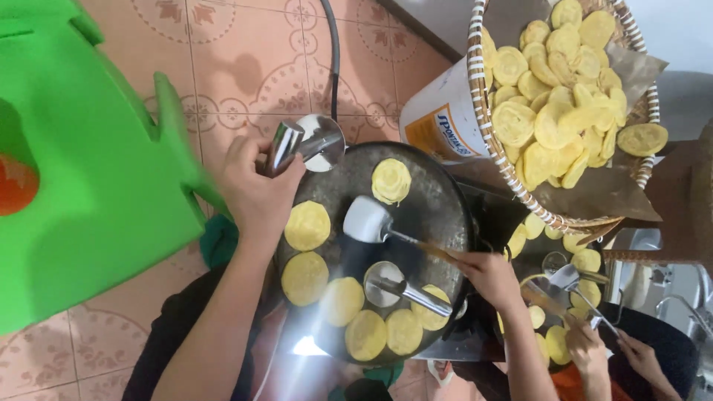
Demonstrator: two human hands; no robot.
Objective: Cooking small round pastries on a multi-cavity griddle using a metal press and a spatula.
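Steel handle of a round metal press (pixel 316 141) sits inside the grip of the left hand (pixel 256 189), fingers wrapped tight around it; the press hangs over the far-left rim of the dark round griddle (pixel 438 200). Right hand (pixel 490 276) has its grip closed on a thin wooden-handled tool ending in a white scoop-like head (pixel 366 220), which rests near the griddle's middle. A second metal press (pixel 386 284) lies on the griddle just below that head, its handle pointing right, touched by neither hand.

Yellow flat round cakes ring the griddle: one at the top (pixel 391 180), one at the left (pixel 307 226), and a curved row along the lower edge (pixel 368 334), several touching each other.

Right of the griddle, a second cooking surface holds more yellow cakes (pixel 587 261), and another person's hands (pixel 594 349) work there with metal tools. Above it, a woven basket (pixel 483 111) lined with brown paper is piled with cooked cakes and rests on a white bucket (pixel 438 119). Green plastic stool (pixel 89 163) stands on the patterned tile floor (pixel 245 59) at left.
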